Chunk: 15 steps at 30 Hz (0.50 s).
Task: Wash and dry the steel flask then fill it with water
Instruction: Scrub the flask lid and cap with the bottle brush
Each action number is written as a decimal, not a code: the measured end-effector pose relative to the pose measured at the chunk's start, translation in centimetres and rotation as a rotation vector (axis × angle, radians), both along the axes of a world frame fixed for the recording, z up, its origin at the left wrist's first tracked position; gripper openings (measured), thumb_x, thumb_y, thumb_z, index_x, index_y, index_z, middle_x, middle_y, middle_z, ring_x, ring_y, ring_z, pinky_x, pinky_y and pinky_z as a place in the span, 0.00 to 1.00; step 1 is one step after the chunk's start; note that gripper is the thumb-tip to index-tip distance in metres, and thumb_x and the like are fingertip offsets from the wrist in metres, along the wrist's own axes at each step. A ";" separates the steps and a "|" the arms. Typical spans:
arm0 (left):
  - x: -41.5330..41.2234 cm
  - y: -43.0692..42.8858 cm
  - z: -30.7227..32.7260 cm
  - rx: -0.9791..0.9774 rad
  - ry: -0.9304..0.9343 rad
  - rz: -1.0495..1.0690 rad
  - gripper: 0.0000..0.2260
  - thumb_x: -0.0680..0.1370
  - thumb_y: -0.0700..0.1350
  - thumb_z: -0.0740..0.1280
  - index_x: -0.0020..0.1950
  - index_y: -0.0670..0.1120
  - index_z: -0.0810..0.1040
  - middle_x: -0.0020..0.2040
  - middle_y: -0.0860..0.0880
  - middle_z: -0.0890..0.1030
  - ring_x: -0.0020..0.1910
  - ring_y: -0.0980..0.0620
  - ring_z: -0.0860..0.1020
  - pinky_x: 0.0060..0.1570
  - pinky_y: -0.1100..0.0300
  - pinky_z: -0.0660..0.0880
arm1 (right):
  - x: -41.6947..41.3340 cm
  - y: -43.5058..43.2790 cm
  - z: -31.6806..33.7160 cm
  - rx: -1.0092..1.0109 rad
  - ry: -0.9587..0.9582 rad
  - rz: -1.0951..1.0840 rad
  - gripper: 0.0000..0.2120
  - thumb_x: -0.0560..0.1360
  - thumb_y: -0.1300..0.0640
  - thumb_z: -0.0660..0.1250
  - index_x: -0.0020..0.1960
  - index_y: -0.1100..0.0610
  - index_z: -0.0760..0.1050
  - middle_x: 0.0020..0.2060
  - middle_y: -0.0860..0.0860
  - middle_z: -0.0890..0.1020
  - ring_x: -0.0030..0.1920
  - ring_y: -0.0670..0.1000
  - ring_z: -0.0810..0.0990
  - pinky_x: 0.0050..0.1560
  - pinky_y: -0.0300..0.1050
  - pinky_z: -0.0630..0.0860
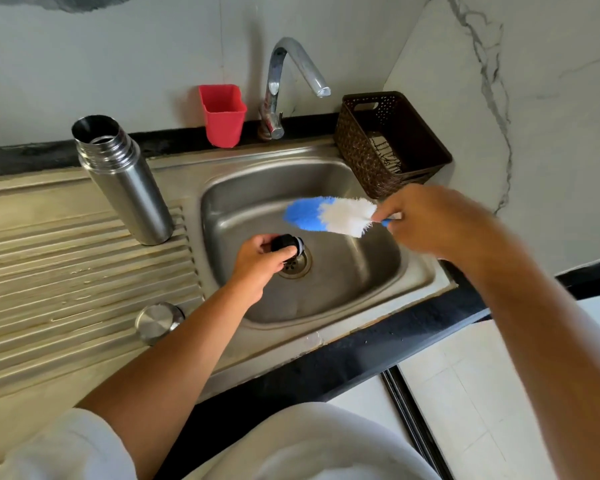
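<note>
One open steel flask (125, 181) upright on drainboard (66, 271), something white (387, 152) in brown basket (357, 147)

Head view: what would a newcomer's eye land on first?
The blue-and-white brush stands out most, held by its handle in the right hand over the sink. Below it, the left hand grips a black stopper just above the drain. The steel flask stands open-mouthed on the ribbed drainboard to the left, with a steel cap lying nearer the front edge.
</note>
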<state>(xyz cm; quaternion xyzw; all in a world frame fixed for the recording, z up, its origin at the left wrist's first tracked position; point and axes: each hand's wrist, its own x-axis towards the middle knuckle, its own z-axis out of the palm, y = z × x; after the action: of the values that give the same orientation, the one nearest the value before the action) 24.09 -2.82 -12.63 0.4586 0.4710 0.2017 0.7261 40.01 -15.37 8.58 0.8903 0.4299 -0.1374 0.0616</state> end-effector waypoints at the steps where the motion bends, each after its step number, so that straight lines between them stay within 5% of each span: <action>1: 0.2 -0.1 0.3 0.003 -0.015 -0.012 0.19 0.75 0.38 0.78 0.64 0.42 0.79 0.58 0.42 0.84 0.52 0.50 0.84 0.52 0.58 0.83 | -0.4 0.0 0.1 -0.015 -0.004 0.016 0.16 0.80 0.55 0.67 0.63 0.40 0.82 0.57 0.50 0.83 0.52 0.56 0.82 0.57 0.57 0.81; 5: 2.5 -2.6 2.0 0.047 -0.064 -0.132 0.16 0.75 0.37 0.78 0.60 0.44 0.80 0.54 0.44 0.85 0.52 0.48 0.84 0.57 0.51 0.83 | -3.0 1.0 -2.8 -0.128 -0.067 0.107 0.16 0.81 0.58 0.65 0.67 0.48 0.80 0.60 0.55 0.82 0.56 0.60 0.82 0.56 0.55 0.81; 11: 0.4 -0.4 1.1 0.001 -0.026 -0.019 0.17 0.75 0.38 0.78 0.62 0.42 0.80 0.57 0.43 0.84 0.52 0.50 0.84 0.52 0.58 0.84 | -0.8 -0.4 1.4 -0.039 -0.013 0.035 0.16 0.80 0.56 0.66 0.63 0.40 0.82 0.58 0.49 0.83 0.53 0.55 0.82 0.58 0.57 0.81; 15: 2.5 -2.8 3.0 0.091 -0.064 -0.161 0.12 0.75 0.39 0.78 0.55 0.48 0.80 0.50 0.48 0.84 0.50 0.48 0.84 0.56 0.50 0.83 | -2.6 1.3 -2.5 -0.138 -0.046 0.065 0.17 0.80 0.57 0.65 0.68 0.49 0.79 0.60 0.56 0.82 0.57 0.60 0.82 0.56 0.52 0.79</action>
<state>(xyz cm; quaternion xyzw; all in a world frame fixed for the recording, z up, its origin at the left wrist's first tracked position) 26.60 -5.62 -9.60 0.5209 0.3996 0.1783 0.7330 37.45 -14.11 6.03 0.8725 0.4464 -0.1443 0.1368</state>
